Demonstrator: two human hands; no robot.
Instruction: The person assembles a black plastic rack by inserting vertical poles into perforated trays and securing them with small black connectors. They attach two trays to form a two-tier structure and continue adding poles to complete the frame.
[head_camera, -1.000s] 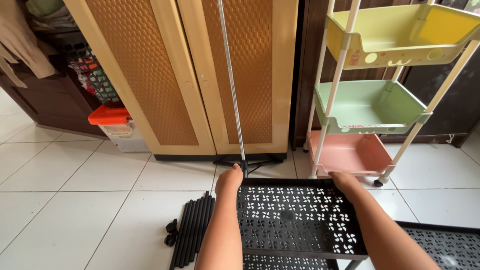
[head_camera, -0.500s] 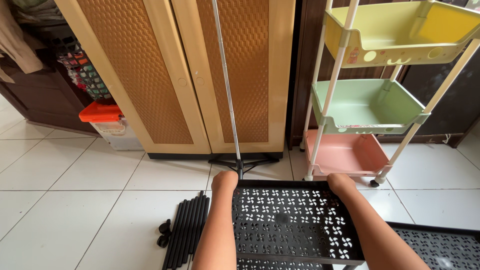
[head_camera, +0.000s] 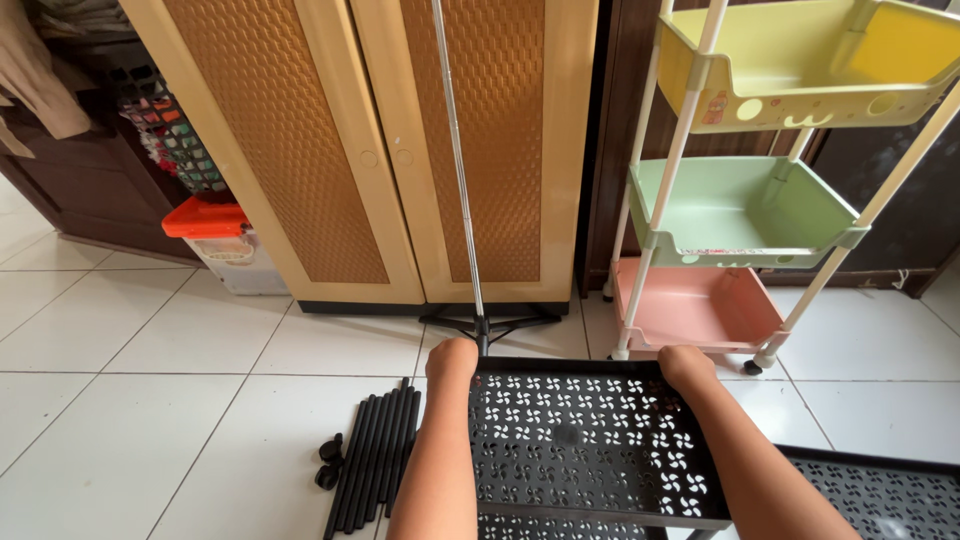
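1. Our left hand (head_camera: 452, 360) is curled over the far left corner of the black perforated tray (head_camera: 590, 440); grip closed on the rim, fingers wrapped over the edge & out of sight.
2. Our right hand (head_camera: 685, 366) does the same at the far right corner; grip closed on the rim.
3. Tray sits w/ both forearms along its sides, above the white tile floor (head_camera: 150, 420). A second black tray (head_camera: 880, 495) lies lower right, partly under our right arm.
4. Left of the tray: a bundle of black tubes (head_camera: 378, 462) flat on the floor, w/ small black caster wheels (head_camera: 329, 464) just beside it.
5. Straight ahead: a metal pole (head_camera: 458, 170) on a black stand base, upright in front of the tan cabinet (head_camera: 370, 150).
6. Right: a 3-tier cart (head_camera: 740, 200) w/ yellow, green & pink bins.
7. Far left: an orange-lidded box (head_camera: 215, 240).
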